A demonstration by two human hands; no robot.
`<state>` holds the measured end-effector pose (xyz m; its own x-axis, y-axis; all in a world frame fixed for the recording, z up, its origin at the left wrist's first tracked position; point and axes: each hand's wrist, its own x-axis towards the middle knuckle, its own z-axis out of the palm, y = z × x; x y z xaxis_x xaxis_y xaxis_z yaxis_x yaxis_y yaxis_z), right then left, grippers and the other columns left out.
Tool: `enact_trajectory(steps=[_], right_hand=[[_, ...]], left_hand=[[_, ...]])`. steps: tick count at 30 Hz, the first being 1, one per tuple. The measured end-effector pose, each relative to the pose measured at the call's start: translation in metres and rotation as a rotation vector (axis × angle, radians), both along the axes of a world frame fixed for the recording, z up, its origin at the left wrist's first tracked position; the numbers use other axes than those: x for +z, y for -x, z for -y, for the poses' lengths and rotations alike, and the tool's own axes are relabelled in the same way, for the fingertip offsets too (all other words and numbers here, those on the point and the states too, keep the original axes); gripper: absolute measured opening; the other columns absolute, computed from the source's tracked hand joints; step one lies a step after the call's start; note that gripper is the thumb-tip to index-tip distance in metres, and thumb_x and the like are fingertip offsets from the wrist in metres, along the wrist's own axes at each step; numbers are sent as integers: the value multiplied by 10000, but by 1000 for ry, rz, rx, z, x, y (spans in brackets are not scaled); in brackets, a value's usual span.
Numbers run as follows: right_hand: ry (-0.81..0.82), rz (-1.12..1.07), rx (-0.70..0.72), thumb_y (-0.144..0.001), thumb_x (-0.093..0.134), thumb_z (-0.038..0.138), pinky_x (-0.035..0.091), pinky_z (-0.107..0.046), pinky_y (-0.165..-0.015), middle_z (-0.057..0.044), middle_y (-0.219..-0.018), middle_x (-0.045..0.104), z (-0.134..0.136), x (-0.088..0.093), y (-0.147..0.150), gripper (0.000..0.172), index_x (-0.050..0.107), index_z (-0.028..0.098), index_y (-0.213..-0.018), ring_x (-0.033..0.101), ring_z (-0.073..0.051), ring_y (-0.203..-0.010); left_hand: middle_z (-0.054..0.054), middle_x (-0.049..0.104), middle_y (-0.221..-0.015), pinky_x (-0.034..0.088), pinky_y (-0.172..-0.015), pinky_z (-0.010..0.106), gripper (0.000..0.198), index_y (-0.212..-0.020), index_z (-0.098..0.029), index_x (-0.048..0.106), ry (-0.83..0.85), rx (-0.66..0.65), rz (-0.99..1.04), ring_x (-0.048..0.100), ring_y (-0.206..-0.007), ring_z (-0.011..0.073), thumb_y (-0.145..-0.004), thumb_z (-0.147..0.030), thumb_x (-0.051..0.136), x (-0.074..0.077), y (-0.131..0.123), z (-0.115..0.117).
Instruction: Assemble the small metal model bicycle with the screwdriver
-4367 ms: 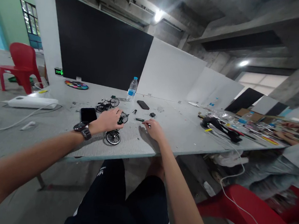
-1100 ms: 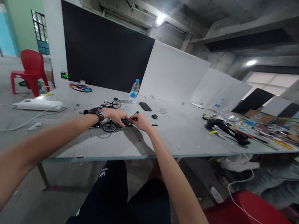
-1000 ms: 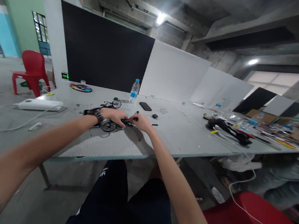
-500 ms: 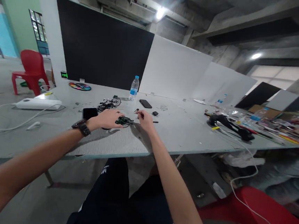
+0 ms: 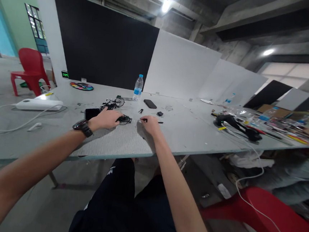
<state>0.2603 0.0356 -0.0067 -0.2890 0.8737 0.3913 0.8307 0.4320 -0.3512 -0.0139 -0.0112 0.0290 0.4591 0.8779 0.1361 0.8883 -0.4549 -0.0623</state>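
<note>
Long grey table (image 5: 180, 132), pale and scuffed on top; a black panel (image 5: 104, 41) stands along its back edge. Water bottle (image 5: 138, 88) upright before the panel. Left hand (image 5: 106, 119) palm down, fingers bent; cannot tell whether it grips. Right hand (image 5: 151, 123) low to the tabletop, fingers curled together; anything in them is hidden. A dark model bicycle (image 5: 112, 103) lies beyond the left hand. Nearer, a dark spoked model (image 5: 126, 119) lies between the hands, its left end under the left fingertips. Black phone (image 5: 150, 103) farther back, slim dark rod (image 5: 160, 122) just beside the right hand, small black block (image 5: 160, 113) near.
</note>
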Motion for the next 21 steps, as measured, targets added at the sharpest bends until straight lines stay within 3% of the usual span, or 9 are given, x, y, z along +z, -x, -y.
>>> enact_trajectory(steps=[3, 7, 16, 21], right_hand=[[-17, 82, -22, -1004, 646, 163, 521, -354, -1013, -127, -1204, 819, 2, 2, 1, 236, 844, 186, -1131, 733, -284, -1151], [-17, 158, -59, -1059, 567, 190, 496, -343, -985, -147, -1241, 800, 7, 4, 2, 282, 830, 184, -1158, 714, -286, -1174], [-21, 87, -165, -1118, 425, 207, 463, -312, -895, -136, -1205, 786, 9, 4, -1, 325, 704, 176, -1282, 704, -251, -1096], [-40, 60, -211, -1118, 415, 221, 461, -323, -924, -141, -1232, 776, 10, 3, -3, 326, 697, 176, -1275, 697, -254, -1111]], left_hand=[[144, 681, -1493, 393, -1198, 565, 473, -1499, -223, 610, -30, 13, 5, 618, -1377, 368, -1067, -394, 525, -2, -2, 0], [156, 700, -1447, 410, -1158, 570, 436, -1472, -206, 611, -62, 44, -2, 652, -1310, 369, -1068, -340, 514, -6, -4, -1], [169, 728, -1328, 531, -892, 397, 424, -1409, -174, 643, -6, 55, -33, 699, -1175, 362, -1008, -307, 610, 0, -6, 2], [170, 722, -1320, 541, -846, 390, 391, -1382, -188, 646, -6, 58, -34, 699, -1139, 355, -1013, -308, 603, -1, -7, 3]])
